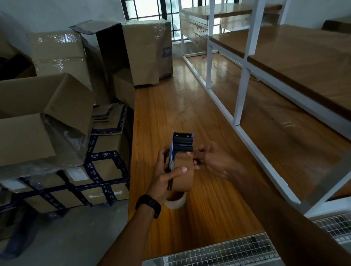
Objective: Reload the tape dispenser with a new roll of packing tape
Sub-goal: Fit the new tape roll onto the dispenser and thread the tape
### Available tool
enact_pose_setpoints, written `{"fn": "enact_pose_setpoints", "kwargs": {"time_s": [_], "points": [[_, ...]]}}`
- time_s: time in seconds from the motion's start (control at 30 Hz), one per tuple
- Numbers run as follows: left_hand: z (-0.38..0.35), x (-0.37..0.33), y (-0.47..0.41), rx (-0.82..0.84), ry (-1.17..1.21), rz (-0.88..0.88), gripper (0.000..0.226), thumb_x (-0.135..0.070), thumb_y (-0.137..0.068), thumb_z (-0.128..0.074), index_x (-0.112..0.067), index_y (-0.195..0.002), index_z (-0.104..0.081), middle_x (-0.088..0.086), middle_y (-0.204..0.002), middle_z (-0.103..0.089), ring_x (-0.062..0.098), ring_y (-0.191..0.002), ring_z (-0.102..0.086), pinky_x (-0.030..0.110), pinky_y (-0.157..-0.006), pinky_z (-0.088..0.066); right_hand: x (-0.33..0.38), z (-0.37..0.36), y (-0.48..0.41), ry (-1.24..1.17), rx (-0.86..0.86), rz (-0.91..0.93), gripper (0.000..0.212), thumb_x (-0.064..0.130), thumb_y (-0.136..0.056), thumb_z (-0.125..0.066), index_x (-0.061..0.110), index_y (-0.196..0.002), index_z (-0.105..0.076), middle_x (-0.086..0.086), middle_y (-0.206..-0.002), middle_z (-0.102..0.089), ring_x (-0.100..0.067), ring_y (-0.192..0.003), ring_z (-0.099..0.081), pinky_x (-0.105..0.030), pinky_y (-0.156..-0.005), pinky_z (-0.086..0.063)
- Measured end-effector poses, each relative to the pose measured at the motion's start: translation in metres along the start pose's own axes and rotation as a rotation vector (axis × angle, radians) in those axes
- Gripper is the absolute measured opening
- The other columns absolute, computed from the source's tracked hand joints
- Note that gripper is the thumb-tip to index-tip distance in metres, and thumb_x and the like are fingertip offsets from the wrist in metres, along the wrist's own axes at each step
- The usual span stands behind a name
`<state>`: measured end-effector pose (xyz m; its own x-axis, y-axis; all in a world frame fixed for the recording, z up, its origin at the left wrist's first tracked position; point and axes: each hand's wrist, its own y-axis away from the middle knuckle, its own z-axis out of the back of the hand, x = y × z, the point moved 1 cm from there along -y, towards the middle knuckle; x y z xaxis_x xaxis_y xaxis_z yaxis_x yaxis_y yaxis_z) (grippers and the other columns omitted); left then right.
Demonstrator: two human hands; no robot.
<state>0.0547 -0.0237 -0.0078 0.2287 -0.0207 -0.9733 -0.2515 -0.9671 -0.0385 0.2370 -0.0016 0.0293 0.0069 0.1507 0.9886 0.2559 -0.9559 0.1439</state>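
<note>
Above the wooden bench's (190,115) left edge, the left hand (163,175) grips the blue metal tape dispenser (180,147) holding a brown tape roll (183,173). Right fingers (195,158) pinch the tape's thin, sticky, easily creased end; rigid frame suits gripping.

We have a single view, worn on the head, looking forward and steeply down along a long wooden bench (189,102) that runs away from us toward a barred window (149,3) at the far wall. The wide lens bends the edges. Both forearms enter from the bottom edge, and the left hand (165,175) and right hand (212,161) sit close, just below centre. Stacked cardboard boxes (43,100) fill our left side; a white shelving frame (240,86) fills our right. No second view overlaps it.
</note>
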Motion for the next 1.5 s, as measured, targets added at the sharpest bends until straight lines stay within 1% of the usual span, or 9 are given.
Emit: {"fn": "enact_pose_setpoints", "kwargs": {"time_s": [0.13,0.33,0.47,0.67,0.77,0.93,1.1,1.27,1.5], "points": [[-0.002,0.002,-0.001,-0.007,0.034,0.027,0.079,-0.028,-0.066,-0.082,-0.033,-0.136,-0.046,0.014,-0.138,-0.058,0.025,-0.114,-0.065,0.038,-0.084,-0.058,0.001,-0.008,0.004,0.163,-0.137,0.120,0.014,0.013,-0.097,-0.058,0.003,-0.096,-0.069,-0.010,-0.092,-0.075,-0.020,-0.083,-0.074,-0.033,-0.071,-0.062],[-0.005,0.005,0.000,-0.021,0.025,0.063,0.063,-0.031,-0.071,-0.078,-0.050,-0.125,-0.054,0.005,-0.132,-0.064,0.026,-0.115,-0.066,0.046,-0.090,-0.057,-0.004,-0.012,0.010,0.423,-0.313,0.305,0.015,0.014,-0.099,-0.055,0.012,-0.090,-0.067,0.005,-0.081,-0.070,0.001,-0.072,-0.069,-0.013,-0.059,-0.055],[0.000,0.011,-0.002,0.012,-0.013,0.183,0.086,-0.044,-0.069,-0.077,-0.020,-0.145,-0.047,0.009,-0.122,-0.068,0.016,-0.098,-0.072,0.026,-0.070,-0.058,-0.007,-0.014,0.014,0.666,-0.339,0.372,0.016,0.020,-0.102,-0.050,0.019,-0.095,-0.064,0.010,-0.079,-0.064,0.007,-0.067,-0.063,-0.005,-0.057,-0.048],[-0.008,0.016,-0.004,0.018,-0.113,0.200,0.087,-0.068,-0.074,-0.069,-0.016,-0.140,-0.049,0.011,-0.122,-0.068,0.018,-0.100,-0.068,0.025,-0.070,-0.056,-0.012,-0.018,0.021,0.655,-0.408,0.427,0.013,0.017,-0.102,-0.050,0.018,-0.096,-0.061,0.020,-0.077,-0.055,0.020,-0.070,-0.058,-0.001,-0.060,-0.045],[-0.012,0.019,-0.006,0.002,-0.106,0.197,0.084,-0.074,-0.080,-0.063,-0.018,-0.140,-0.048,0.021,-0.129,-0.063,0.025,-0.103,-0.066,0.031,-0.073,-0.056,-0.016,-0.019,0.020,0.631,-0.470,0.438,0.011,0.011,-0.099,-0.054,0.016,-0.094,-0.063,0.017,-0.080,-0.058,0.018,-0.069,-0.058,-0.001,-0.064,-0.045],[-0.008,0.024,-0.006,-0.019,-0.111,0.198,0.076,-0.073,-0.084,-0.058,-0.023,-0.140,-0.049,0.016,-0.128,-0.065,0.028,-0.109,-0.067,0.036,-0.079,-0.057,-0.009,-0.013,0.016,0.623,-0.398,0.366,0.007,0.008,-0.095,-0.059,0.012,-0.095,-0.065,0.011,-0.083,-0.063,0.007,-0.072,-0.060,-0.008,-0.060,-0.050],[-0.004,0.026,-0.002,-0.007,-0.185,0.228,0.087,-0.079,-0.073,-0.066,-0.030,-0.142,-0.046,0.009,-0.127,-0.067,0.027,-0.114,-0.066,0.039,-0.084,-0.057,0.001,-0.010,0.016,0.545,-0.306,0.225,0.016,0.009,-0.096,-0.058,-0.001,-0.086,-0.064,-0.014,-0.074,-0.067,-0.015,-0.061,-0.062,-0.025,-0.052,-0.049],[-0.010,0.025,0.003,-0.019,-0.198,0.201,0.077,-0.069,-0.075,-0.067,-0.044,-0.142,-0.040,0.003,-0.133,-0.063,0.022,-0.118,-0.063,0.055,-0.100,-0.053,-0.007,-0.015,0.008,0.427,-0.424,0.087,0.021,0.009,-0.096,-0.057,-0.006,-0.083,-0.065,-0.026,-0.082,-0.069,-0.040,-0.080,-0.068,-0.040,-0.063,-0.052],[-0.015,0.016,0.007,-0.027,-0.219,0.185,0.062,-0.077,-0.075,-0.058,-0.056,-0.131,-0.040,-0.006,-0.129,-0.064,0.018,-0.118,-0.061,0.045,-0.092,-0.054,-0.002,-0.027,0.011,0.654,-0.556,0.107,0.018,0.014,-0.097,-0.056,0.019,-0.080,-0.060,0.006,-0.074,-0.061,0.000,-0.063,-0.057,-0.013,-0.051,-0.038]]}}
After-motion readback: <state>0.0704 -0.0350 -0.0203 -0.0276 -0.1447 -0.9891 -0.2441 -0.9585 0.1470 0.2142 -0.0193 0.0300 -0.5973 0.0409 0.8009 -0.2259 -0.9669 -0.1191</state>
